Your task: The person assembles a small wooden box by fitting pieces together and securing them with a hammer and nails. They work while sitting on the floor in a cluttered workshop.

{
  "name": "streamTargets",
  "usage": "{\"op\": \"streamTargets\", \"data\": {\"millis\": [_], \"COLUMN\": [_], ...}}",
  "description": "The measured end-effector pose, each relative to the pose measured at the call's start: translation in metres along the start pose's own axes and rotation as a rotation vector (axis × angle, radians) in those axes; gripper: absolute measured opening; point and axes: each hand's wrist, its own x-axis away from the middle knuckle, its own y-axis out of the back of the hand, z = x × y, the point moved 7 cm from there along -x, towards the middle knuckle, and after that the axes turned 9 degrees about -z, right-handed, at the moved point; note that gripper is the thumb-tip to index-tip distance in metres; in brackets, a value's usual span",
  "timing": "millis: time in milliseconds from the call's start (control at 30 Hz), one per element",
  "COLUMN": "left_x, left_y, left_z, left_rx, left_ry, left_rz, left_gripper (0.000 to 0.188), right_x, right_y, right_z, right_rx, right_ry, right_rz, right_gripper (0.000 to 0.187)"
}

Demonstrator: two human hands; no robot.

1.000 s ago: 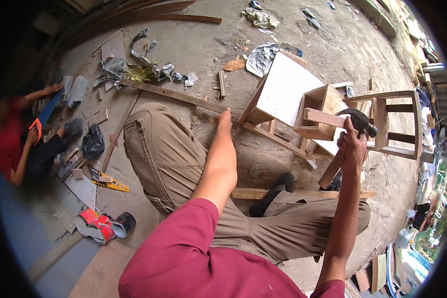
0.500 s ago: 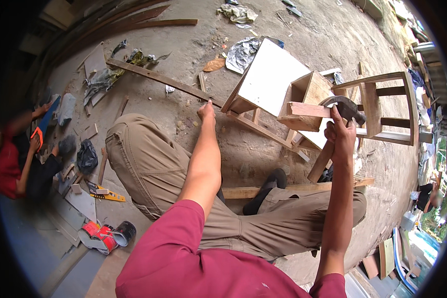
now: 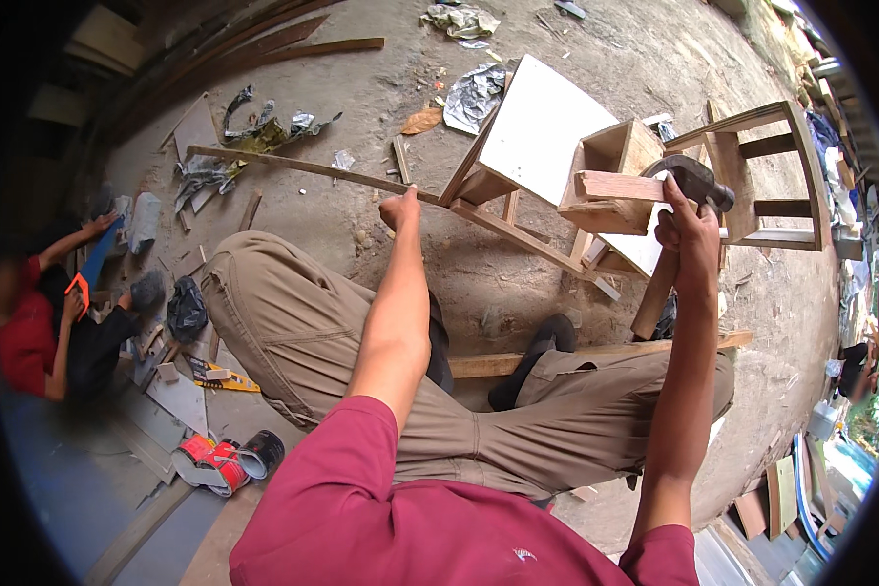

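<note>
Left hand: clamped on wooden batten. Right hand: clamped on claw hammer. Open wooden box beyond — contents indistinct.

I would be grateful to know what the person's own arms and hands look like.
Short, loose maroon sleeves leave the forearms bare. The left hand and right hand are ungloved, with no watch or bracelet in sight.

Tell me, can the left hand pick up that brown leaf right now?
Probably not: the left hand looks closed around a long stick, so it seems busy. The brown leaf itself lies uncovered beyond the stick.
</note>
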Motion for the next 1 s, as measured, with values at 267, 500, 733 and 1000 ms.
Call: {"op": "streamTargets", "data": {"millis": [267, 500, 733, 1000], "left_x": [-0.012, 0.043, 0.036, 0.049], "left_y": [-0.007, 0.032, -0.004, 0.003], "left_z": [-0.028, -0.176, -0.209, -0.202], "left_rx": [0.251, 0.438, -0.030, -0.113], "left_ry": [-0.143, -0.404, -0.570, -0.707], "left_rz": [0.204, 0.151, 0.385, 0.386], "left_gripper": [0.054, 0.077, 0.069, 0.061], "right_x": [-0.005, -0.008, -0.014, -0.032], "right_y": [-0.006, -0.017, -0.014, 0.008], "right_z": [-0.029, -0.043, -0.049, -0.079], "right_rx": [0.019, 0.056, -0.197, -0.320], "right_ry": [0.009, 0.074, -0.050, -0.145], "right_rz": [0.012, -0.017, -0.084, -0.184], "right_gripper": [0.027, 0.032, 0.031, 0.030]}}
